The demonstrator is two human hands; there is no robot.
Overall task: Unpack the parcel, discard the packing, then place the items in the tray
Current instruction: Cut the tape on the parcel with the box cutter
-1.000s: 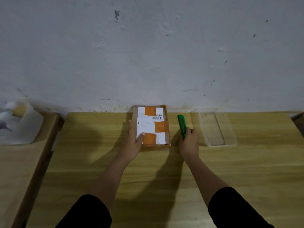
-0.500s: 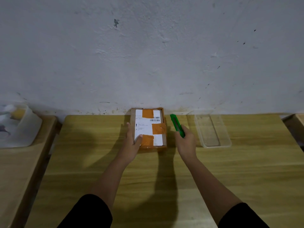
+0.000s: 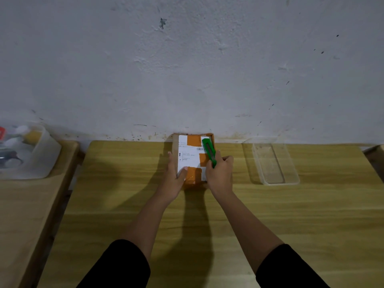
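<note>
A small brown cardboard parcel [image 3: 192, 157] with a white label and orange tape lies flat at the far edge of the wooden table [image 3: 291, 215], against the wall. My left hand [image 3: 174, 177] holds the parcel's left side, thumb on its top. My right hand [image 3: 219, 173] grips a green utility knife [image 3: 209, 151], whose front end lies over the parcel's right part. To the right of the parcel stands a clear plastic tray [image 3: 291, 180] with nothing in it.
A second wooden surface at the left carries a translucent white bin [image 3: 44, 161] holding several items. A gap separates it from the table. The white wall [image 3: 187, 69] rises right behind the parcel and tray.
My right hand has carried the green knife leftwards from the table beside the parcel to over the parcel's right side. My left hand stays on the parcel.
</note>
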